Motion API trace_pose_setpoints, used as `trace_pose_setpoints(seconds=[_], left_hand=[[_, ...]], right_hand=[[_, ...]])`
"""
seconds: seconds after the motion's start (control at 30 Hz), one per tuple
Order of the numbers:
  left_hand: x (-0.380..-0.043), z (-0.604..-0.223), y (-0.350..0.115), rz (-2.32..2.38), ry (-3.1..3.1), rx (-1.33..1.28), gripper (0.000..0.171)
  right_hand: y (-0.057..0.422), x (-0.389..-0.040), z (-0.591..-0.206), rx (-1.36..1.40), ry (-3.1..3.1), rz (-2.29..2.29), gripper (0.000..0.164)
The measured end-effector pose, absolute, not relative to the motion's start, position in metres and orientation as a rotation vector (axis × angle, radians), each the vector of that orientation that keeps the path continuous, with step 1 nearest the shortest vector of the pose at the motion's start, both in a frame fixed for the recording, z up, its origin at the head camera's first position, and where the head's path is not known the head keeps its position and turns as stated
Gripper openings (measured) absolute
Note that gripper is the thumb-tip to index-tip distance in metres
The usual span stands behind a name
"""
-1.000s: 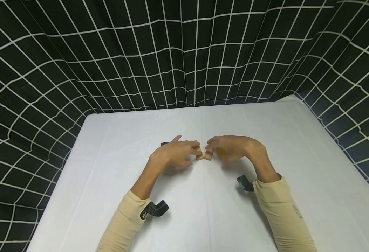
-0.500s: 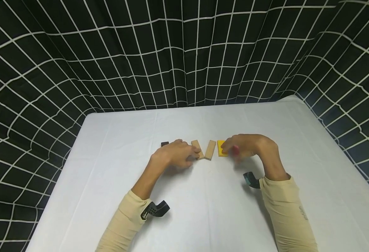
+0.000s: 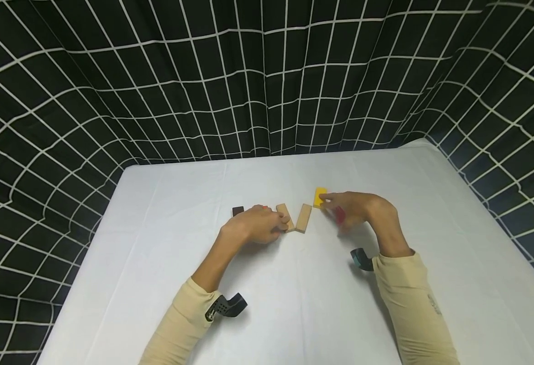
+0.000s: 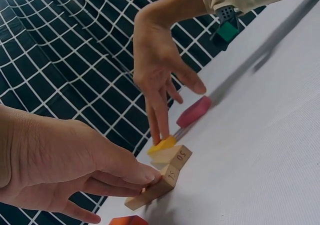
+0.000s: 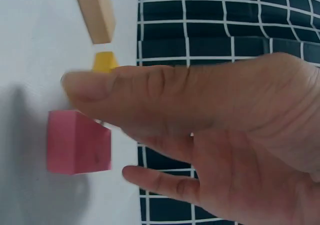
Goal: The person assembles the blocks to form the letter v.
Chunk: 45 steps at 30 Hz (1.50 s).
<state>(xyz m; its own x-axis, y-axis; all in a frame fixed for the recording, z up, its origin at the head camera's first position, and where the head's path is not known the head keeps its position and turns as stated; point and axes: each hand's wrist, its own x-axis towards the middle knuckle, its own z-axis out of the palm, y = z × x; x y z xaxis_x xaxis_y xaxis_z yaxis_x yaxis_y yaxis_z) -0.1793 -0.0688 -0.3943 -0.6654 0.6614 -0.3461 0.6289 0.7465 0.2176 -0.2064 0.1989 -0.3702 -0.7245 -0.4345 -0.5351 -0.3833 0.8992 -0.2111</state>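
Observation:
Two light wooden blocks lie in a V: the left wooden block [image 3: 282,209] and the right wooden block [image 3: 303,218]. Thumb and fingers of my left hand [image 3: 258,224] pinch the left one near its lower end. Printed numbers show on the block ends [image 4: 173,176] in the left wrist view. My right hand [image 3: 358,208] touches the yellow block [image 3: 318,196] with straight fingertips, its thumb held apart. Below that palm lies a pink block [image 5: 75,144], partly covered in the head view. An orange-red block [image 4: 129,221] sits beside my left hand, mostly hidden from the head camera.
A dark block [image 3: 237,210] lies left of my left hand. White cloth covers the table [image 3: 294,304]. Dark curtains with a white grid [image 3: 267,76] rise behind and at both sides. Small black devices [image 3: 231,305] stick out from both sleeves.
My right hand has left the wooden blocks and moved right. The yellow block has slid farther from me and turned slightly. My left hand's fingers have drawn in and stay at the left wooden block.

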Motion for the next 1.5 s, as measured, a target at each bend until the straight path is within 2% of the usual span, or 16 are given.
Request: trace_pose_setpoints(seconds=[0.17, 0.33, 0.57, 0.8, 1.07, 1.5], left_hand=[[-0.178, -0.395, -0.068, 0.125, 2.552, 0.957, 0.036], [-0.178, -0.394, -0.067, 0.115, 2.55, 0.956, 0.035], [-0.177, -0.393, -0.066, 0.094, 2.548, 0.937, 0.035], [-0.178, -0.392, -0.066, 0.096, 2.558, 0.927, 0.034], [-0.178, -0.393, -0.067, 0.072, 2.56, 0.943, 0.036], [-0.176, -0.393, -0.067, 0.072, 2.561, 0.942, 0.036]], right_hand=[[0.198, -0.209, -0.377, -0.628, 2.496, -0.167, 0.081], [0.197, -0.212, -0.381, -0.625, 2.526, -0.266, 0.092], [0.193, -0.215, -0.388, -0.55, 2.574, -0.2, 0.078], [0.188, -0.215, -0.388, -0.62, 2.552, -0.233, 0.084], [0.185, -0.216, -0.391, -0.626, 2.533, -0.217, 0.076], [0.184, -0.215, -0.39, -0.657, 2.526, -0.191, 0.073]])
